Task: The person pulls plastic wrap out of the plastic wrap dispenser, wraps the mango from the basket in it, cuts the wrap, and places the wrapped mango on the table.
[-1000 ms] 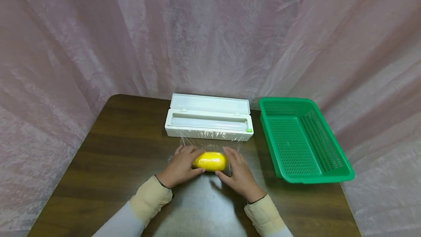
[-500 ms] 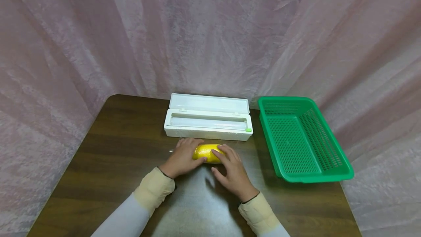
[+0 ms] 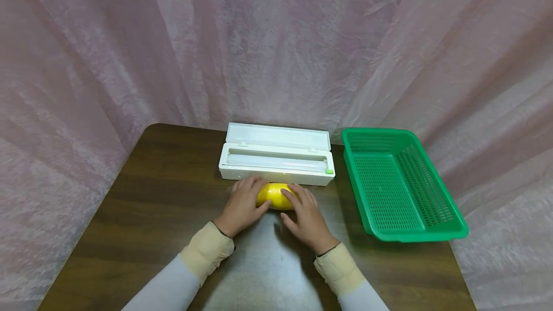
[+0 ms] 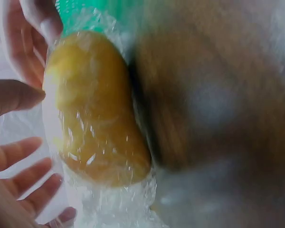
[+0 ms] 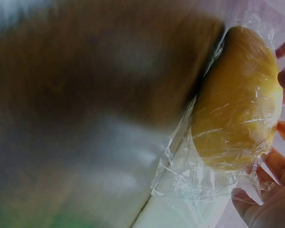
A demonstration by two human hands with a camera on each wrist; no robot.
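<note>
A yellow mango [image 3: 273, 197], wrapped in clear cling film [image 5: 190, 183], lies on its side just before the cling film dispenser [image 3: 276, 176]. My left hand [image 3: 242, 208] holds its left end, the thumb on the near side and the fingers over the far side. On the right end, fingertips of my right hand [image 3: 307, 221] rest on the fruit, while its thumb stands apart on the near side. Both wrist views show creased film around the mango [image 4: 92, 109], with loose film gathered past its ends. The fruit's far side is partly hidden by fingers.
The white dispenser's lid [image 3: 278, 137] is tipped back, baring a roll [image 3: 276, 162] of film. A green perforated basket [image 3: 399, 191] stands at the right of the wooden table [image 3: 142, 215]. A pink curtain [image 3: 276, 52] hangs behind.
The mango has moved away from me, up to the dispenser, with both hands following. The film stretched between them is no longer seen. My right thumb has come off the fruit.
</note>
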